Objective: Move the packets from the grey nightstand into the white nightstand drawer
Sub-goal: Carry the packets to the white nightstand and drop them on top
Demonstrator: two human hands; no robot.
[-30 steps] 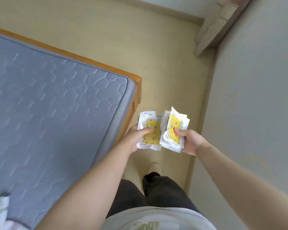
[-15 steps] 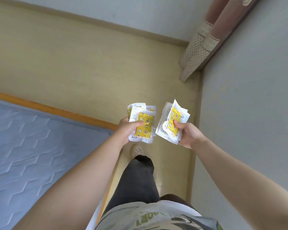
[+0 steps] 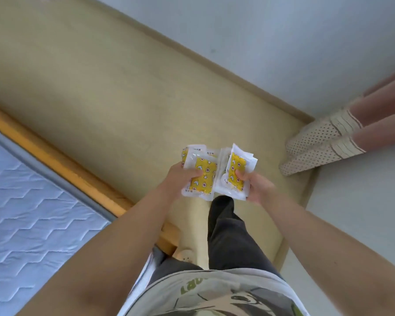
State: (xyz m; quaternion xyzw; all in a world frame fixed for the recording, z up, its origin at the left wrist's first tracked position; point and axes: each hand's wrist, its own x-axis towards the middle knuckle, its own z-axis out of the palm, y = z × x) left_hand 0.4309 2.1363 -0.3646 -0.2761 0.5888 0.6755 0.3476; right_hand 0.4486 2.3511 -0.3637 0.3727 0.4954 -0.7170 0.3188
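**Walking with the packets**

The room has a pale yellow floor (image 3: 123,87), a light grey wall (image 3: 283,42) and a spotted cream curtain (image 3: 324,142) hanging in the corner on the right. On the left is a bed with a blue quilted mattress (image 3: 32,201) and an orange wooden frame (image 3: 55,160).

The person stands by the corner of the bed. One dark trouser leg (image 3: 228,236) steps forward.

The left hand (image 3: 180,179) holds a small stack of white packets with yellow picture labels (image 3: 201,176). The thumb presses on top and the fingers curl under. The right hand (image 3: 258,188) holds a second stack of the same white and yellow packets (image 3: 237,172) the same way. The two stacks are just beside each other, up in the air in front of the tummy.

A second ago the bed filled much of the left side and the curtain was far off at the top. Now the bed corner is close by the legs and the curtain looks nearer. So the person seems to be turning around the end of the bed.

The packets are already out of the grey nightstand, I think. No nightstand shows here, so the white drawer must still be found and reached. The grips look firm, but the slippery packets could slide from a stack.
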